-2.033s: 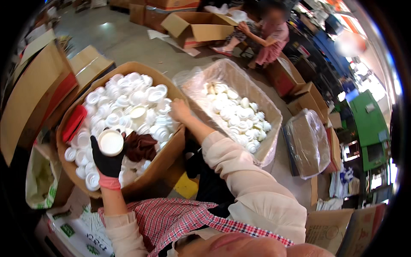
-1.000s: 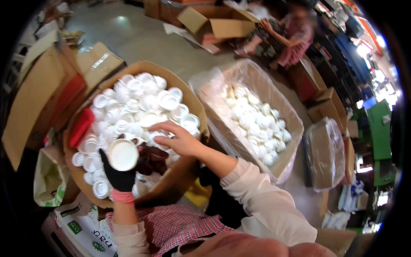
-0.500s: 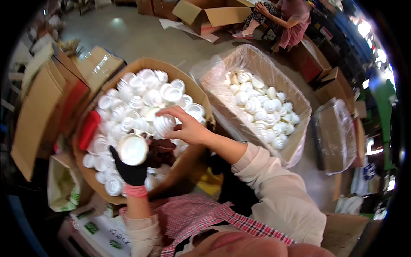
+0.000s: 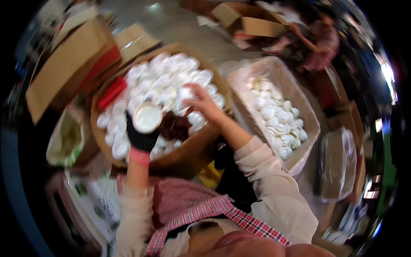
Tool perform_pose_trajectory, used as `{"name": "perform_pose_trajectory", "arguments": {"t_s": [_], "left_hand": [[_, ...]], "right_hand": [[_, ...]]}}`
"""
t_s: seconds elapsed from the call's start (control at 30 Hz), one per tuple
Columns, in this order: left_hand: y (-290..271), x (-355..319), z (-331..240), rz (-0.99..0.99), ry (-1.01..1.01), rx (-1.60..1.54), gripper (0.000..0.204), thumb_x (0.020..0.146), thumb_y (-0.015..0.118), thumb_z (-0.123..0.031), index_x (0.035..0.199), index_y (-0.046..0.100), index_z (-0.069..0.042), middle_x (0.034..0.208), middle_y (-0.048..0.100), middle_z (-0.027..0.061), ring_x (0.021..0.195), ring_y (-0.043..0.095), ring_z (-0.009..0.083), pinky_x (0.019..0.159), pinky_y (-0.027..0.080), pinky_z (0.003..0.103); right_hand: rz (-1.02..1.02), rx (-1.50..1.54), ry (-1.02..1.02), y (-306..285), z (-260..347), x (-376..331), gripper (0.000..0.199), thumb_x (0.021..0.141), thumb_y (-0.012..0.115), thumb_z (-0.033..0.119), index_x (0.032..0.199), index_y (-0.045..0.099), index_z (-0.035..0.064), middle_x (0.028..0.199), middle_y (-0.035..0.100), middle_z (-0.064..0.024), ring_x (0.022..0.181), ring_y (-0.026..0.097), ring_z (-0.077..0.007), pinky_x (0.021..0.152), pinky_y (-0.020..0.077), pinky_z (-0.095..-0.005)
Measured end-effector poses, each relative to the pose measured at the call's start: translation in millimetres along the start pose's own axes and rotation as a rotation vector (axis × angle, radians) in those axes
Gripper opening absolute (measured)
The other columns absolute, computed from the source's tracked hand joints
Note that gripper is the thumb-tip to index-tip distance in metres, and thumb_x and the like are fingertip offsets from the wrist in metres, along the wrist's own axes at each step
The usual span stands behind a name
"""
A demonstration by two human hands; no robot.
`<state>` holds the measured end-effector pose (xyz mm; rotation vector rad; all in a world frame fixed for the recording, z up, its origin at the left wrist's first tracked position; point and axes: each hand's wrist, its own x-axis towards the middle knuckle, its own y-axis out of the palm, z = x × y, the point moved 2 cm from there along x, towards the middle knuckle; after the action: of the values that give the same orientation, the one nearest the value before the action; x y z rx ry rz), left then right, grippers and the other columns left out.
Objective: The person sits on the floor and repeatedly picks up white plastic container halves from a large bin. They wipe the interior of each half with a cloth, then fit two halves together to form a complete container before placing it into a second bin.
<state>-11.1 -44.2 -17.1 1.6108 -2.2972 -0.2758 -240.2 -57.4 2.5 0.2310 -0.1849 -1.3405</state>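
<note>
My left hand (image 4: 142,138), in a black glove with a pink cuff, holds a round white plastic cup (image 4: 147,118) with its wide face turned up. My bare right hand (image 4: 204,104) is to the right of it, over the same box. Its thumb and fingers are closed about a white plastic piece (image 4: 184,95), smeared by motion. Below both hands a large cardboard box (image 4: 195,156) holds many loose white ridged round plastic pieces (image 4: 160,77). A dark brown cloth-like thing (image 4: 174,127) lies among them between my hands. A red object (image 4: 112,93) rests at the box's left side.
To the right stands a plastic-lined box (image 4: 306,115) with more white pieces (image 4: 278,115). Flattened cardboard (image 4: 70,64) leans at the left, above a pale bag (image 4: 66,139). An open carton (image 4: 261,26) and a seated person (image 4: 321,43) are at the far right. A wrapped carton (image 4: 338,165) stands farther right.
The whole view has shifted, so boxes and hands appear higher and farther right, and it is more blurred. Both hands keep their white pieces, with little movement relative to the box.
</note>
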Motion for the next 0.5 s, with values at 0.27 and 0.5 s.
{"name": "perform_pose_trajectory", "arguments": {"t_s": [0.27, 0.5], "left_hand": [[11.1, -12.2, -41.7, -0.078, 0.230, 0.301, 0.048, 0.082, 0.069, -0.023, 0.121, 0.053, -0.001, 0.112, 0.065, 0.0066, 0.103, 0.061, 0.0187, 0.093, 0.043, 0.034], [3.3, -15.4, -51.1, -0.091, 0.486, 0.952, 0.034, 0.089, 0.058, -0.012, 0.119, 0.054, 0.003, 0.109, 0.065, 0.0124, 0.098, 0.064, 0.0199, 0.088, 0.050, 0.034]], "right_hand": [[0.152, 0.275, 0.061, 7.4, 2.8, -4.5, 0.051, 0.085, 0.055, 0.011, 0.133, 0.038, 0.0109, 0.114, 0.057, -0.0113, 0.095, 0.060, -0.0207, 0.068, 0.0520, -0.0348], [0.272, 0.295, 0.046, 19.0, 5.1, -6.3, 0.060, 0.084, 0.059, 0.025, 0.136, 0.035, 0.0098, 0.123, 0.052, -0.0111, 0.100, 0.058, -0.0228, 0.071, 0.0520, -0.0364]]}}
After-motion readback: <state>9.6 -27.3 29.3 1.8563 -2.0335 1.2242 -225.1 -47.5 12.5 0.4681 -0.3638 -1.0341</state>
